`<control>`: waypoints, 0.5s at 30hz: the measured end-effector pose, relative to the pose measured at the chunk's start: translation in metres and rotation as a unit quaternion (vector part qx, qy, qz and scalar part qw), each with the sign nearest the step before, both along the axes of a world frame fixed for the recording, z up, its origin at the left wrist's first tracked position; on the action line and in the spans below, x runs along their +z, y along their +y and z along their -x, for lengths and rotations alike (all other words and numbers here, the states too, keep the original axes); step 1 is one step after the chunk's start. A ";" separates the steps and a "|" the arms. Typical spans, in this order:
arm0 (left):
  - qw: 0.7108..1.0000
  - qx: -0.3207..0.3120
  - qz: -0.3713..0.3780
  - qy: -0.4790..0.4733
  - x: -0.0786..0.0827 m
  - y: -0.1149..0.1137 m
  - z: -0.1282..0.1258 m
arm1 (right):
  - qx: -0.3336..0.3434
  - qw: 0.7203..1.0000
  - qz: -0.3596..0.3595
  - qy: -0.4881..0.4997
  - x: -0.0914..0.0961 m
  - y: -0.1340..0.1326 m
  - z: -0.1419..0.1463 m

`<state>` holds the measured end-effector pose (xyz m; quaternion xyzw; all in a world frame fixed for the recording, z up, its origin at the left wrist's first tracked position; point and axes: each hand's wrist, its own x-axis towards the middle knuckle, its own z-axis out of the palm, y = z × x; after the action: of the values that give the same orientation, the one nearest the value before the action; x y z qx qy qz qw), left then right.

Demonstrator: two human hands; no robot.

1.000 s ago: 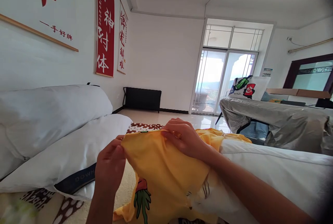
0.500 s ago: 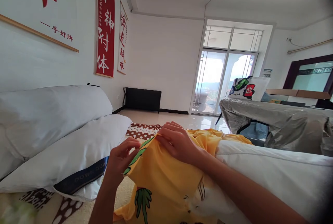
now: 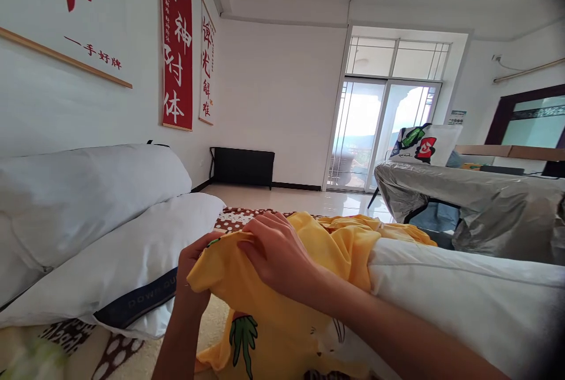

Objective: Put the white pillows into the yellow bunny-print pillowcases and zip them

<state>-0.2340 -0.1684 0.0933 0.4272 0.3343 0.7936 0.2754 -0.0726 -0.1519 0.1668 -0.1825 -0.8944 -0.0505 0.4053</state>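
A yellow pillowcase (image 3: 260, 309) with green leaf prints and a pale animal-face print spreads in front of me. My right hand (image 3: 278, 250) is closed on its upper edge, thumb below and fingers over the top. To the left, my left hand (image 3: 192, 271) grips the same edge near a corner; a flap of the cloth hides most of its fingers. Yellow fabric continues behind my right hand and overlaps the end of a white pillow (image 3: 463, 280), which lies under and beyond my right forearm.
Two stacked white pillows (image 3: 88, 192) lie at the left, the lower with a dark blue band. Beneath is a brown-and-cream patterned blanket (image 3: 119, 350). A plastic-covered table (image 3: 494, 192) holding a printed bag (image 3: 419, 145) stands at the right. A black folded item (image 3: 242, 167) leans on the far wall.
My right hand has shifted left along the cloth edge. The corner has folded over toward me, covering the green-printed border and much of my left hand. My view has moved slightly.
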 end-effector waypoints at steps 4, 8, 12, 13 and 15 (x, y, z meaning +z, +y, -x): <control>0.996 -0.080 0.005 0.037 -0.005 -0.004 0.012 | 0.023 0.997 0.067 0.031 -0.001 0.010 -0.001; 0.983 -0.075 -0.033 0.165 -0.005 -0.008 0.022 | 0.044 0.993 0.107 0.034 0.000 0.012 -0.004; 0.970 -0.034 -0.074 0.227 -0.003 -0.009 0.025 | 0.074 0.990 0.114 0.031 0.001 0.013 -0.003; 0.969 -0.027 -0.082 0.231 -0.004 -0.008 0.025 | 0.083 0.989 0.115 0.029 0.002 0.013 -0.003; 0.971 -0.013 -0.094 0.222 -0.007 -0.004 0.027 | 0.099 0.988 0.119 0.021 0.002 0.013 -0.003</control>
<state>-0.2608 -0.1728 0.0862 0.6207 0.3052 0.7035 0.1632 -0.0692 -0.1387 0.1692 -0.1412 -0.8988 0.1001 0.4027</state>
